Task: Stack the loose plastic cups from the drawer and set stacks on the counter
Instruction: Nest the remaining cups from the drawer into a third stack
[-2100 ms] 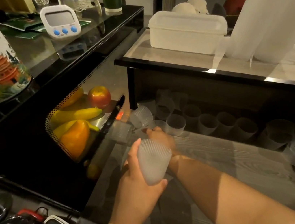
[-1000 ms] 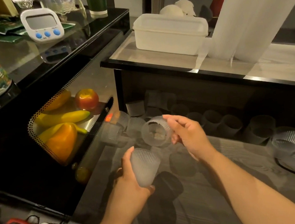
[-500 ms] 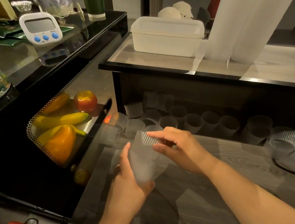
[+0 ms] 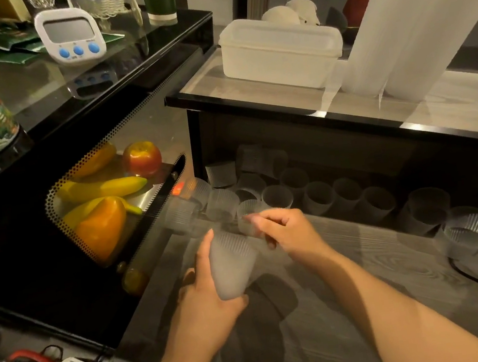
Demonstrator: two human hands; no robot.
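Gripping a short stack of frosted, ribbed translucent plastic cups (image 4: 233,269), the left hand (image 4: 206,305) holds it tilted, mouth up, above the grey wood-grain drawer floor (image 4: 383,277). Half a second ago the right hand (image 4: 289,230) was pressing a cup down into that stack; now it has let go and drawn back toward the rear of the drawer, fingers loosely curled and empty so far as can be seen, beside another loose ribbed cup (image 4: 248,210). Judgement: one more cup is seated, and the next pick is starting. Many loose cups remain, in a row along the shadowed back (image 4: 347,196) and a few at the right (image 4: 469,233). Nothing from the held stack sits on the glass-topped tabletop (image 4: 297,102) yet.
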